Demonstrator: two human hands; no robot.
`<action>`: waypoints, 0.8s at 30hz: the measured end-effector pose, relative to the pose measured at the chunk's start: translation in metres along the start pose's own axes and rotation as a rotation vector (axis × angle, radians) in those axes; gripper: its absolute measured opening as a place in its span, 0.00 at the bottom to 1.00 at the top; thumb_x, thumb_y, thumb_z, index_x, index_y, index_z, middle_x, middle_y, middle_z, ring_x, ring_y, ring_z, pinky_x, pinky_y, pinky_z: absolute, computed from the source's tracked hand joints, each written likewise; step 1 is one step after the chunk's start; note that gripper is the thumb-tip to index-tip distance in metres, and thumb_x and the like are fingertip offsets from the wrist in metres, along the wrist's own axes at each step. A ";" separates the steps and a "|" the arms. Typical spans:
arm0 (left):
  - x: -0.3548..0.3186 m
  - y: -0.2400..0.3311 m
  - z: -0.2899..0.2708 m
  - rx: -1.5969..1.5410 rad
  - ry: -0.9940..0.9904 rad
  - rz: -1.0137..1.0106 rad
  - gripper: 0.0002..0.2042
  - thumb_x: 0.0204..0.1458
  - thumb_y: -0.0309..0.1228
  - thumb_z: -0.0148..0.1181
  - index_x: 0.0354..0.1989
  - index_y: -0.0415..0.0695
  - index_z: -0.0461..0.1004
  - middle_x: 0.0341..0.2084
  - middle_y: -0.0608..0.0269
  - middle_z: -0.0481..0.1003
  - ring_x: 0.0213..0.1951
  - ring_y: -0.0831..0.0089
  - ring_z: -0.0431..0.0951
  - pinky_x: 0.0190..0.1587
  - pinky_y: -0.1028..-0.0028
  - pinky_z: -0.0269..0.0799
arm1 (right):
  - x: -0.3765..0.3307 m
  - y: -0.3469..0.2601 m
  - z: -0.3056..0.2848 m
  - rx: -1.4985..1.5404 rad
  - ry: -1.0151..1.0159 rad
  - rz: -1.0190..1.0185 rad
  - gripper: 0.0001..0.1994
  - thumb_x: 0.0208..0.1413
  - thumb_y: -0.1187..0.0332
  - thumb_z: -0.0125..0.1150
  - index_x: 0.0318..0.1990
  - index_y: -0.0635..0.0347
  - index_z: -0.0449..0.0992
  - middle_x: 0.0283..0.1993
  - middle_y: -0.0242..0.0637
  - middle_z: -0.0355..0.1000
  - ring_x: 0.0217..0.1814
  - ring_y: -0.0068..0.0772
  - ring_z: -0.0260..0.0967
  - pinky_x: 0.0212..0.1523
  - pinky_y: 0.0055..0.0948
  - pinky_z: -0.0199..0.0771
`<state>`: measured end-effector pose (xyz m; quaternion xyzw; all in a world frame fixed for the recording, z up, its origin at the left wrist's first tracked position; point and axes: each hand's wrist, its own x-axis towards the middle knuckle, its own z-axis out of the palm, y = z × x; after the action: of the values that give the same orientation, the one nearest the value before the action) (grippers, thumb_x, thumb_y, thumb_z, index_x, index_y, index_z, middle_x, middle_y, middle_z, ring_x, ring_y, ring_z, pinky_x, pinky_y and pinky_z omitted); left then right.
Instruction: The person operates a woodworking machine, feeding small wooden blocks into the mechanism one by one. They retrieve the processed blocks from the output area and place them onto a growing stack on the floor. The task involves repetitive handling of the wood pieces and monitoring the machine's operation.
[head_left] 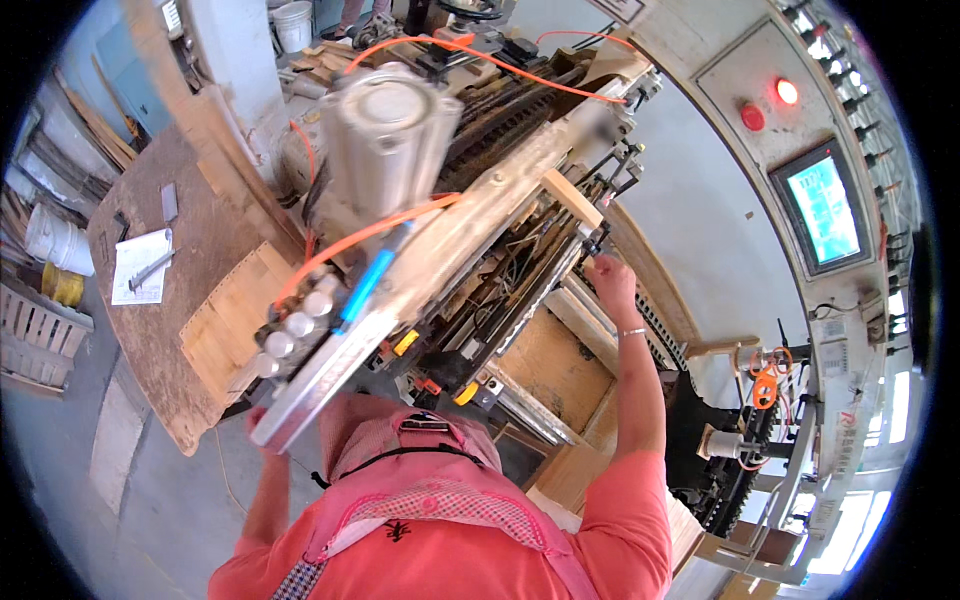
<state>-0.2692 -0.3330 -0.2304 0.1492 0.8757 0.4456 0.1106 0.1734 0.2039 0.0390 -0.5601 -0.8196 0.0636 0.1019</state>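
My right hand [610,284] reaches forward into the machine, its fingers curled closed just below a small dark fitting [596,242]. What lies inside the fingers is hidden. A pale wooden strip [572,200] rests across the machine just beyond that fitting. At the near left, my left hand [256,418] is beside the end of the long metal beam [320,378]; the beam hides most of its fingers. A blue tube-shaped piece [368,288] lies along the beam, next to a row of round silver knobs [300,324].
A large grey metal cylinder [390,140] and an orange hose [360,238] stand over the beam. On the left, a brown table [150,345] bears paper [140,262] and a caliper [152,270]. At right is a control panel with a lit screen [825,208] and red button [752,117].
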 end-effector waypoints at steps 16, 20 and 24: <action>-0.138 0.390 0.228 0.037 -0.899 0.833 0.25 0.50 0.27 0.52 0.58 0.40 0.55 0.53 0.44 0.63 0.53 0.48 0.64 0.54 0.59 0.60 | 0.165 0.026 0.046 -0.152 -0.173 -0.120 0.26 0.35 0.50 0.69 0.36 0.61 0.75 0.38 0.46 0.73 0.43 0.44 0.71 0.41 0.37 0.74; -0.137 0.380 0.231 0.096 -0.917 0.739 0.25 0.50 0.24 0.49 0.59 0.39 0.54 0.52 0.42 0.63 0.52 0.46 0.64 0.53 0.57 0.61 | 0.168 0.029 0.052 -0.121 -0.137 -0.159 0.22 0.36 0.52 0.68 0.34 0.61 0.76 0.34 0.46 0.74 0.39 0.46 0.73 0.40 0.39 0.73; -0.136 0.380 0.235 0.120 -0.923 0.739 0.26 0.49 0.23 0.48 0.59 0.39 0.54 0.51 0.42 0.64 0.51 0.46 0.65 0.53 0.58 0.62 | 0.171 0.035 0.055 -0.125 -0.110 -0.178 0.22 0.36 0.52 0.68 0.33 0.62 0.76 0.33 0.46 0.74 0.39 0.45 0.73 0.40 0.39 0.74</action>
<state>-0.0035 0.0060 -0.0492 0.6286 0.6507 0.2934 0.3089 0.1321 0.3770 -0.0056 -0.4859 -0.8729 0.0335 0.0267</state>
